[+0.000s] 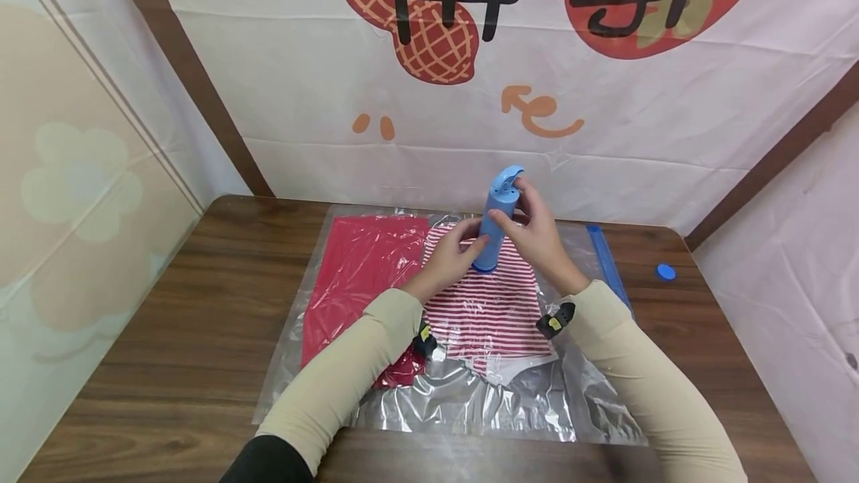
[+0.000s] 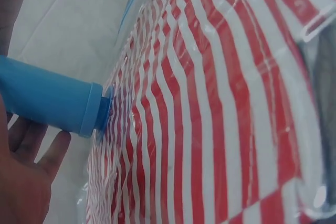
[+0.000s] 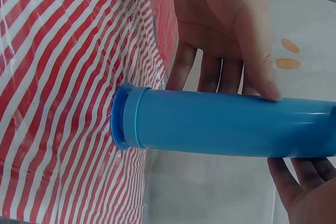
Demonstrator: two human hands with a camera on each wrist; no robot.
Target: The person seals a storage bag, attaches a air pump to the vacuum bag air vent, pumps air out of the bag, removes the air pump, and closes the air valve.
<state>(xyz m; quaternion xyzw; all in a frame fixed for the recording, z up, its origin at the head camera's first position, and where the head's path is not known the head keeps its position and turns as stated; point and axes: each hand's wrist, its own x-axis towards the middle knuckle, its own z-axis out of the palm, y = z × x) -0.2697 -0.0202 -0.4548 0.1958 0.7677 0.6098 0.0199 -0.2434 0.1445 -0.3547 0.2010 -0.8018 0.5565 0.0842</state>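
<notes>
A blue hand pump (image 1: pixel 495 233) stands nearly upright on the clear plastic storage bag (image 1: pixel 463 405), its base at a blue round valve (image 3: pixel 121 116). My left hand (image 1: pixel 451 256) holds the pump's lower body, thumb on the near side and fingers behind. Higher up, my right hand (image 1: pixel 537 233) grips the same pump just below its light blue top (image 1: pixel 505 181). Under the plastic, a red-and-white striped garment (image 1: pixel 479 319) lies beneath the pump. A red folded cloth (image 1: pixel 365 274) lies beside it on the left, also inside the bag.
A small blue round cap (image 1: pixel 666 272) lies on the wooden table (image 1: pixel 194 304) at the right. Along the bag's right edge runs a blue strip (image 1: pixel 609 267). Printed fabric (image 1: pixel 302 80) hangs behind the table and at both sides.
</notes>
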